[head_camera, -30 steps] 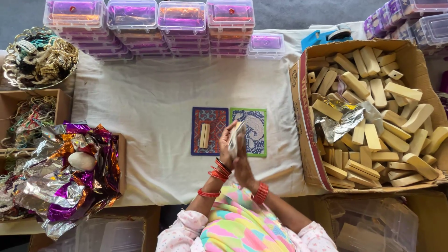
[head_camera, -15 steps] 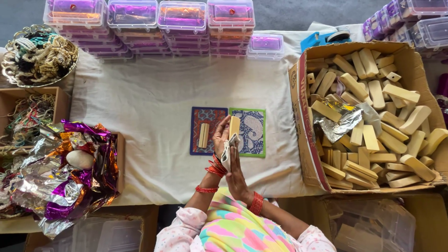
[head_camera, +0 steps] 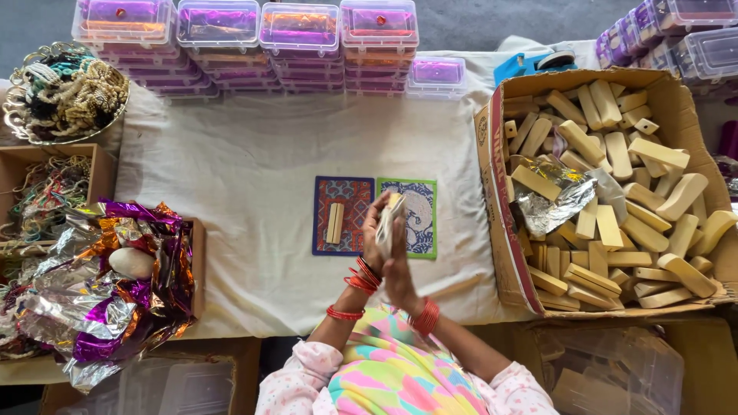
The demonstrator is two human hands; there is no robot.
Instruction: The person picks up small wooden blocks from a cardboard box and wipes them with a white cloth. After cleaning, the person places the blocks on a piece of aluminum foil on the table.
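Between both hands (head_camera: 388,250) — wrapped piece (head_camera: 390,219), tight grip

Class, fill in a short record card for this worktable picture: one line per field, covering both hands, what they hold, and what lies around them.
Left hand: left hand raised over the mats, pressed against the right
Right hand: right hand raised, palm against the left
Held: pale block between the hands, partly hidden
Mats: red mat bearing two wooden sticks; green mat beside it
Right side: cardboard box full of wooden blocks, with crumpled foil
Far edge: stacked plastic cases
Left side: foil wrappers, tray of bangles
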